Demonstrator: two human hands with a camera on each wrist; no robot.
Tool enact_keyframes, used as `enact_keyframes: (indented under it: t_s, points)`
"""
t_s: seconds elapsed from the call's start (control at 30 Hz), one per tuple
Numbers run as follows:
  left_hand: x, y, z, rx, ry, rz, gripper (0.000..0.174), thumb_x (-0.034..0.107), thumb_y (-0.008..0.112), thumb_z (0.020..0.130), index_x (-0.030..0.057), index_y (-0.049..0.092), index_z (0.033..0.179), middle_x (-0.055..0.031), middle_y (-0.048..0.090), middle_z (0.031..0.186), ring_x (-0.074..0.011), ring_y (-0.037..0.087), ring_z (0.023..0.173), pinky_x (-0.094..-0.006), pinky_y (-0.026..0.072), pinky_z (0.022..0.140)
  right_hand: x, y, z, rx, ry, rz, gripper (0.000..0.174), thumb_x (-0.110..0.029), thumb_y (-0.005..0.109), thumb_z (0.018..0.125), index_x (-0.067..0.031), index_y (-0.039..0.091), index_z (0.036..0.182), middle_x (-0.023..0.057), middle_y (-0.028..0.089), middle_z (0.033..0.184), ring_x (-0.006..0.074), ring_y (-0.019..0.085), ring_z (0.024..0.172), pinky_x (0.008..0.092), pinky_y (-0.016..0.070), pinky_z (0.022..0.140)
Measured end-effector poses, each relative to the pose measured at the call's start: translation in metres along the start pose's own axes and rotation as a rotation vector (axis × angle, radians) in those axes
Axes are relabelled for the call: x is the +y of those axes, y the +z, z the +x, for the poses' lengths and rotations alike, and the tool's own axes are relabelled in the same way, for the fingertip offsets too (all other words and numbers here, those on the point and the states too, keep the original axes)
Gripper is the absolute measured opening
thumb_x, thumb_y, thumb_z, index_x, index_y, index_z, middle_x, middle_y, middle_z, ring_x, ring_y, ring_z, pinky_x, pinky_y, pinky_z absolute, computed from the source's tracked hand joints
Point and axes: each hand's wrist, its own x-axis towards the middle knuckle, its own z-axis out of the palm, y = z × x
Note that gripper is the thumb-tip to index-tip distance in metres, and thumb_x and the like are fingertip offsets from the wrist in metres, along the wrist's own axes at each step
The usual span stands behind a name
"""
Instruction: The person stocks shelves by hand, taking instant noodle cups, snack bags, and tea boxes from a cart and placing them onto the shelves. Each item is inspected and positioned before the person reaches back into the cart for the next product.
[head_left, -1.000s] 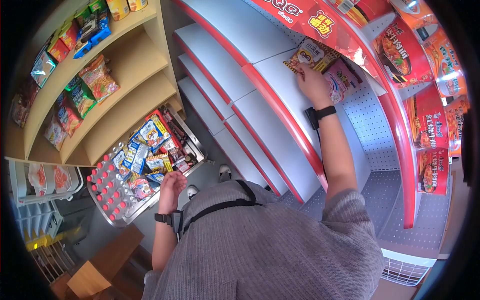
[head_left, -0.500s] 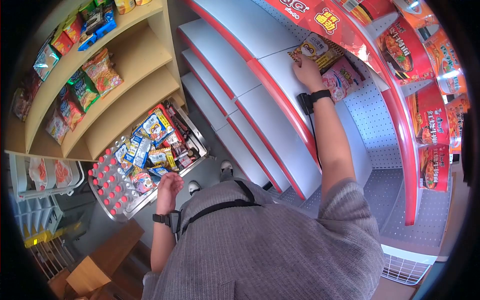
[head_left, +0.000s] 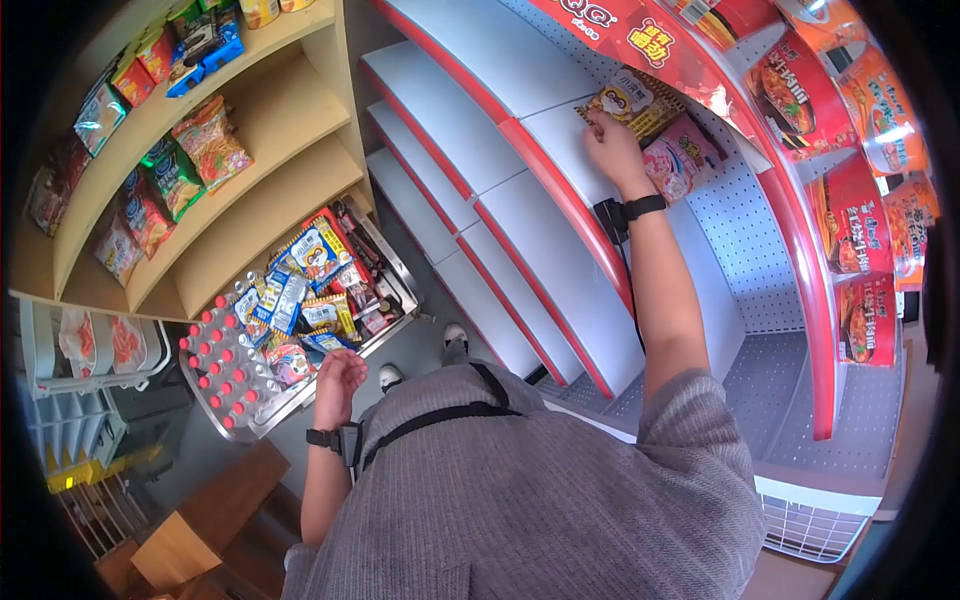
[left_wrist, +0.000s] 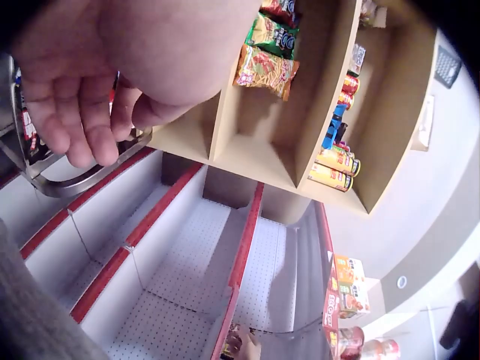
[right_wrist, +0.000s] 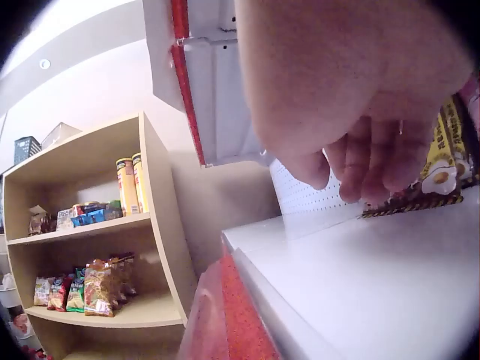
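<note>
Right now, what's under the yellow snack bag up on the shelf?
The yellow snack bag lies flat on the white shelf, with the right hand curled on its near edge. Whether anything hides beneath it cannot be seen; the bag covers that spot.

The person wears a grey ribbed top (head_left: pixel 540 500) with short sleeves; thin black straps (head_left: pixel 440 413) cross it; black wristbands (head_left: pixel 640 208) with small boxes sit behind the left hand (head_left: pixel 342 378) and right hand (head_left: pixel 612 150).
</note>
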Motion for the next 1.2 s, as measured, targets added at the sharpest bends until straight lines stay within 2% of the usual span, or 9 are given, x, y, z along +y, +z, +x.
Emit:
enact_keyframes:
  t_s: [0.13, 0.2, 0.3, 0.43, 0.5, 0.83, 0.93, 1.0, 1.2]
  points:
    - [0.004, -0.001, -0.001, -0.007, -0.017, 0.027, 0.018, 0.021, 0.051, 0.102, 0.0076, 0.06, 0.111, -0.0059, 0.068, 0.098, -0.0173, 0.067, 0.09, -0.0309, 0.0527, 0.081, 0.014, -0.01, -0.008, -0.058, 0.083, -0.072, 0.041, -0.023, 0.059, 0.087, -0.0068, 0.068, 0.123, 0.0227, 0.071, 0.106, 0.039, 0.068, 0.101, 0.048, 0.0538, 0.091]
    - [0.006, -0.003, -0.002, -0.012, -0.013, 0.032, 0.018, 0.021, 0.051, 0.102, 0.0076, 0.06, 0.111, -0.0058, 0.068, 0.097, -0.0174, 0.067, 0.09, -0.0308, 0.0528, 0.081, 0.02, -0.01, -0.016, 0.054, 0.088, -0.154, 0.041, -0.023, 0.059, 0.086, -0.0095, 0.069, 0.124, 0.0249, 0.067, 0.117, 0.0413, 0.065, 0.108, 0.0493, 0.053, 0.094]
    - [0.003, -0.009, -0.006, 0.054, -0.007, 0.038, 0.018, 0.021, 0.051, 0.102, 0.0076, 0.06, 0.11, -0.0058, 0.068, 0.096, -0.0176, 0.067, 0.09, -0.0305, 0.0528, 0.08, 0.023, -0.008, -0.026, 0.099, 0.161, -0.167, 0.04, -0.022, 0.061, 0.087, -0.0069, 0.069, 0.123, 0.0238, 0.067, 0.104, 0.0396, 0.066, 0.1, 0.0467, 0.0526, 0.089]
    - [-0.005, -0.018, -0.008, 0.048, -0.031, 0.032, 0.018, 0.02, 0.05, 0.102, 0.0079, 0.06, 0.109, -0.0058, 0.067, 0.097, -0.018, 0.066, 0.09, -0.0305, 0.0528, 0.08, 0.04, 0.003, -0.027, 0.128, 0.136, -0.207, 0.04, -0.022, 0.061, 0.086, -0.009, 0.07, 0.123, 0.0228, 0.066, 0.103, 0.0401, 0.065, 0.099, 0.0475, 0.0523, 0.09]
    - [-0.007, -0.017, -0.01, 0.058, -0.04, 0.025, 0.018, 0.02, 0.049, 0.102, 0.008, 0.06, 0.109, -0.0058, 0.067, 0.097, -0.0181, 0.066, 0.09, -0.0308, 0.0529, 0.081, 0.039, 0.001, -0.023, 0.044, 0.208, -0.166, 0.048, -0.024, 0.058, 0.087, -0.0124, 0.065, 0.133, 0.0306, 0.059, 0.128, 0.0451, 0.061, 0.115, 0.0506, 0.0505, 0.1]
    - [-0.015, -0.001, -0.009, 0.056, -0.042, 0.058, 0.019, 0.025, 0.051, 0.104, 0.0093, 0.061, 0.107, -0.0049, 0.068, 0.095, -0.018, 0.066, 0.088, -0.0312, 0.0526, 0.079, 0.022, 0.001, -0.019, -0.002, 0.149, -0.276, 0.055, -0.022, 0.058, 0.085, -0.0033, 0.06, 0.137, 0.0344, 0.06, 0.124, 0.0451, 0.062, 0.115, 0.0511, 0.0505, 0.1]
    - [-0.02, -0.004, -0.008, 0.049, -0.035, 0.051, 0.019, 0.025, 0.051, 0.104, 0.0091, 0.061, 0.106, -0.0046, 0.068, 0.095, -0.0177, 0.066, 0.087, -0.0309, 0.0527, 0.079, 0.016, 0.003, -0.019, 0.014, 0.204, -0.341, 0.051, -0.024, 0.059, 0.085, -0.0021, 0.063, 0.131, 0.0343, 0.062, 0.121, 0.0439, 0.063, 0.113, 0.0513, 0.0511, 0.099]
    - [-0.022, -0.005, -0.007, 0.037, -0.042, 0.046, 0.019, 0.024, 0.05, 0.104, 0.0078, 0.061, 0.106, -0.005, 0.067, 0.094, -0.0173, 0.066, 0.086, -0.0306, 0.0531, 0.079, 0.01, -0.006, -0.019, -0.101, 0.263, -0.33, 0.048, -0.028, 0.06, 0.084, 0.0004, 0.067, 0.123, 0.0352, 0.062, 0.119, 0.0449, 0.063, 0.11, 0.0523, 0.0516, 0.097]
    - [-0.022, -0.002, -0.005, 0.077, -0.064, 0.056, 0.02, 0.026, 0.052, 0.103, 0.0078, 0.061, 0.107, -0.0053, 0.067, 0.095, -0.0176, 0.066, 0.086, -0.0315, 0.0531, 0.08, 0.028, 0.006, -0.02, -0.005, 0.237, -0.367, 0.046, -0.032, 0.061, 0.084, 0.0025, 0.071, 0.113, 0.0379, 0.06, 0.119, 0.0476, 0.06, 0.109, 0.0533, 0.0505, 0.096]
